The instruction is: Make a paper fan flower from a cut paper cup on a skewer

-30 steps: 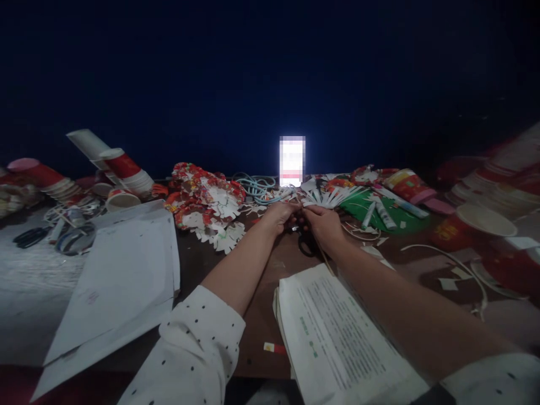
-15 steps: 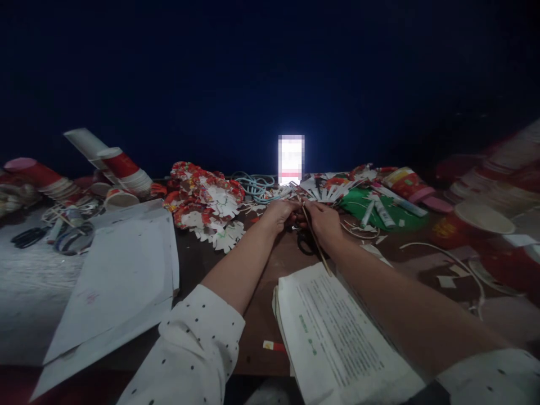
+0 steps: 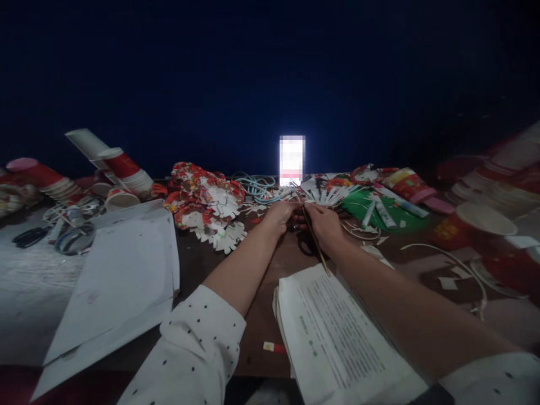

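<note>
My left hand and my right hand meet at the middle of the table, fingers pinched close together. A thin brown stick runs from my right hand's fingers down toward me, its lower end by the top of a printed booklet. Whatever the left fingertips pinch is too small and dark to name. Black scissor-like handles lie under the hands, partly hidden. Just beyond the hands are cut white paper strips.
Left of me are white sheets, stacked paper cups and red-and-white paper cutouts. A lit, blurred screen stands at the back. Glue tubes rest on green material at right, near more cups.
The view has shifted very slightly. Both hands stay together in the same place, with the stick held at nearly the same slant.
</note>
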Demonstrator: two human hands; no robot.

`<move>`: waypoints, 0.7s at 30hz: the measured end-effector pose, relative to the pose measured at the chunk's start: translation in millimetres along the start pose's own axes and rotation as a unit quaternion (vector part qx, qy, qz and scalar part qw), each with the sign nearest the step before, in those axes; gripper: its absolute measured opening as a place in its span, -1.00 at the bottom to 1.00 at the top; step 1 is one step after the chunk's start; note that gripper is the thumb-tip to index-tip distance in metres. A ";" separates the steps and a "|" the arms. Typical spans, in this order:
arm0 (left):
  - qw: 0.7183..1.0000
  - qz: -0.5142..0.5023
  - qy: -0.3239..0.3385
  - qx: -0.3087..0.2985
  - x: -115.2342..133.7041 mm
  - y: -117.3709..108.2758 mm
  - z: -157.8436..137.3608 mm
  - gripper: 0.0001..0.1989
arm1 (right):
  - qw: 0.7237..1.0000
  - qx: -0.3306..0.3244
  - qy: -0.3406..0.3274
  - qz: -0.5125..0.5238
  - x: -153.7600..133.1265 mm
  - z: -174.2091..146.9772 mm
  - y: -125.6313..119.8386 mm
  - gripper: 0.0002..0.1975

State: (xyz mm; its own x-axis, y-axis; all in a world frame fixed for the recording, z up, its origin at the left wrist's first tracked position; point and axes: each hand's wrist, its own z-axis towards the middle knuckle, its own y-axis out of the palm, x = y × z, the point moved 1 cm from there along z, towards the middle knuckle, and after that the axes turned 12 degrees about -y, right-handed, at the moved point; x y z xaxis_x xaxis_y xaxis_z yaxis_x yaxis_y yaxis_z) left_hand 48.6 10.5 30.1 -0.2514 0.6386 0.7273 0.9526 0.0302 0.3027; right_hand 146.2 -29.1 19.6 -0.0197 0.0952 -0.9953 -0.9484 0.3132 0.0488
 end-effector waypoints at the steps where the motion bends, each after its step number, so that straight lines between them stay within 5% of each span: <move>1: 1.000 0.001 -0.005 0.005 0.7 -0.1 -1.4 -0.86 | 1.000 -0.006 -0.001 -0.004 -1.4 -1.4 0.2 -0.83; 11: 0.998 -0.022 -0.053 -0.015 6.0 -6.8 -3.2 -0.86 | 0.994 -0.097 -0.034 -0.026 3.9 -2.8 -2.1 -0.84; 21: 0.999 -0.008 -0.045 0.000 7.8 -6.9 -3.0 -0.79 | 0.995 -0.058 -0.032 -0.076 2.3 -0.7 -2.0 -0.83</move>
State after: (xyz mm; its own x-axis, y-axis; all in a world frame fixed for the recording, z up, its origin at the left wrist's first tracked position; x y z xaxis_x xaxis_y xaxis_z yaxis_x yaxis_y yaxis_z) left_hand 39.6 12.9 35.5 -0.2498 0.7050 0.6638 0.9488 0.0412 0.3132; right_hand 147.8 -30.1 17.1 0.1426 0.1158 -0.9830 -0.9691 0.2183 -0.1149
